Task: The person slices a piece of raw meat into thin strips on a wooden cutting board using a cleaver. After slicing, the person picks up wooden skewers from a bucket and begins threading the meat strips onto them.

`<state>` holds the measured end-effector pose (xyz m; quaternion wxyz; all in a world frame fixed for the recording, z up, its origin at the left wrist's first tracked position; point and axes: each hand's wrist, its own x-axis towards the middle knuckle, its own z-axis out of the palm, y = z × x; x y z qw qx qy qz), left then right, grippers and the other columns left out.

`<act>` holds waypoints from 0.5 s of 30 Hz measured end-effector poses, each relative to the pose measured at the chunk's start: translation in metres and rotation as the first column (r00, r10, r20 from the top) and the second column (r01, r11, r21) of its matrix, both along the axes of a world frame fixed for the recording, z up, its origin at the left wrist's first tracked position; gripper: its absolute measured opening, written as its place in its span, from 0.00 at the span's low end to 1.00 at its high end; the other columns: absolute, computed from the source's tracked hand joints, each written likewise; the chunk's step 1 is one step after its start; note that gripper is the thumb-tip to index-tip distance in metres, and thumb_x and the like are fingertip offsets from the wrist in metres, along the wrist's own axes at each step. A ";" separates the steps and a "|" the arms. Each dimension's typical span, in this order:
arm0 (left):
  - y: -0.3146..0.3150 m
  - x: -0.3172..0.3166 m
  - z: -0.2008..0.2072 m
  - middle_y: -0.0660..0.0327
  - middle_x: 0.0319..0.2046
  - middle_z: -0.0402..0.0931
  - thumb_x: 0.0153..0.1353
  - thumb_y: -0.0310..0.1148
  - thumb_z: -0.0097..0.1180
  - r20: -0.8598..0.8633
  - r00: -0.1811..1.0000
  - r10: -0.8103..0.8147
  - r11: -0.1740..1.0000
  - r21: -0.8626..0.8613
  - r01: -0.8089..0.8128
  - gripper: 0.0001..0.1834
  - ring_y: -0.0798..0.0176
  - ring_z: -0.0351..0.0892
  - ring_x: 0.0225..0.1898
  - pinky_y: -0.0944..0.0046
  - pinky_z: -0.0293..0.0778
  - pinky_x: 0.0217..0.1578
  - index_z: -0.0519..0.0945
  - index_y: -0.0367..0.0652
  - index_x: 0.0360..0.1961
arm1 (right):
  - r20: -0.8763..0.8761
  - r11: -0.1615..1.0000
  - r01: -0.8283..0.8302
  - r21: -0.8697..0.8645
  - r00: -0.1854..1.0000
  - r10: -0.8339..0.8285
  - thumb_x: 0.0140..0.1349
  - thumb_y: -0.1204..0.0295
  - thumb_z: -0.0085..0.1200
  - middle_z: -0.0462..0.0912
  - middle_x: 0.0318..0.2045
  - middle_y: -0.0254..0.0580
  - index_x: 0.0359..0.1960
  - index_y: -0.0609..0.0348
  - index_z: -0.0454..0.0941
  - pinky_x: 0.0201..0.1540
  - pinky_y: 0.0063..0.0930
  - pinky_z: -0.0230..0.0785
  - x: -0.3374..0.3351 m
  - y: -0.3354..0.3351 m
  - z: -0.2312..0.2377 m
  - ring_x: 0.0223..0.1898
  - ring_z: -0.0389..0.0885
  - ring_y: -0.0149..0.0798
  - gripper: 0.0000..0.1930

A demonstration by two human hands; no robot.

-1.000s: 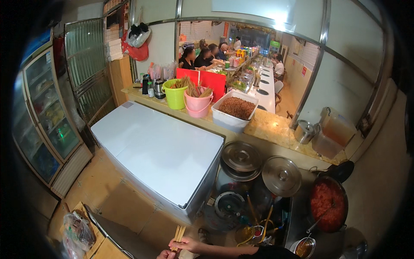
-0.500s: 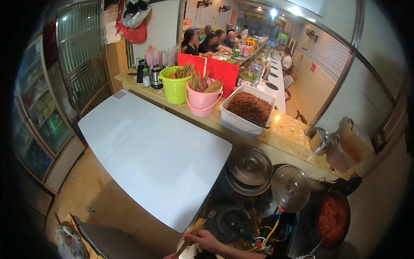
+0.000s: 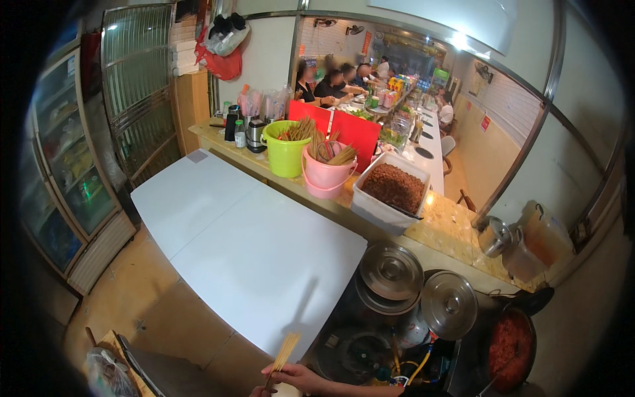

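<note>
A bundle of thin wooden skewers (image 3: 286, 349) stands tilted in front of me at the lower edge, its tips spread above the near corner of the white table (image 3: 258, 238). My right hand (image 3: 301, 378) is closed around the bundle's middle, its forearm coming in from the right. Just below, my left hand (image 3: 260, 391) is closed at the lower end of the skewers, mostly cut off by the picture's edge. Under my right hand shows a pale, rounded thing (image 3: 286, 390) whose kind I cannot make out.
On the ledge stand a green bucket (image 3: 284, 157) and a pink bucket (image 3: 325, 176) of skewers, and a white tub (image 3: 380, 210) of brown food. Lidded pots (image 3: 391, 270) and a wok of red food (image 3: 510, 351) stand right. People sit beyond the opening.
The view has shifted, so the table and ledge sit lower and further right. My hands and the skewers have moved left and the bundle stands more upright. The pale thing has come into view.
</note>
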<state>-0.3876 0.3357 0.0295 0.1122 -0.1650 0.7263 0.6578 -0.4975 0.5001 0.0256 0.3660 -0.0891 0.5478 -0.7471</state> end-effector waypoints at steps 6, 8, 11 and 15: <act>-0.007 0.037 0.002 0.66 0.33 0.76 0.74 0.38 0.44 -0.214 0.966 0.144 0.987 0.096 -0.126 0.14 0.71 0.71 0.32 0.69 0.68 0.35 0.79 0.42 0.45 | -0.150 0.996 -0.087 0.019 0.985 0.089 0.68 0.69 0.55 0.81 0.48 0.38 0.54 0.59 0.77 0.56 0.28 0.70 0.031 -0.024 0.001 0.52 0.77 0.32 0.15; -0.011 0.050 -0.006 0.67 0.34 0.77 0.74 0.39 0.44 -0.116 0.965 0.237 0.940 0.279 -0.197 0.15 0.70 0.72 0.34 0.68 0.69 0.36 0.80 0.42 0.45 | -0.135 0.992 -0.125 -0.009 0.983 0.123 0.68 0.69 0.55 0.81 0.48 0.38 0.54 0.58 0.77 0.57 0.28 0.69 0.040 -0.029 -0.001 0.53 0.76 0.33 0.15; -0.029 0.070 -0.010 0.63 0.40 0.79 0.74 0.41 0.45 0.122 0.977 0.176 0.883 0.418 -0.211 0.16 0.68 0.74 0.40 0.68 0.71 0.42 0.80 0.43 0.47 | 0.043 0.967 -0.219 -0.131 0.973 0.226 0.73 0.70 0.46 0.75 0.54 0.40 0.60 0.62 0.70 0.59 0.28 0.68 0.057 -0.037 0.002 0.57 0.73 0.32 0.17; -0.037 0.095 0.006 0.63 0.45 0.77 0.72 0.44 0.49 -0.062 0.992 0.114 0.982 0.162 -0.102 0.17 0.73 0.71 0.46 0.71 0.67 0.47 0.77 0.45 0.53 | -0.091 0.958 -0.252 -0.134 0.966 0.241 0.73 0.68 0.46 0.76 0.54 0.40 0.64 0.60 0.66 0.54 0.25 0.70 0.089 -0.047 0.020 0.56 0.74 0.31 0.20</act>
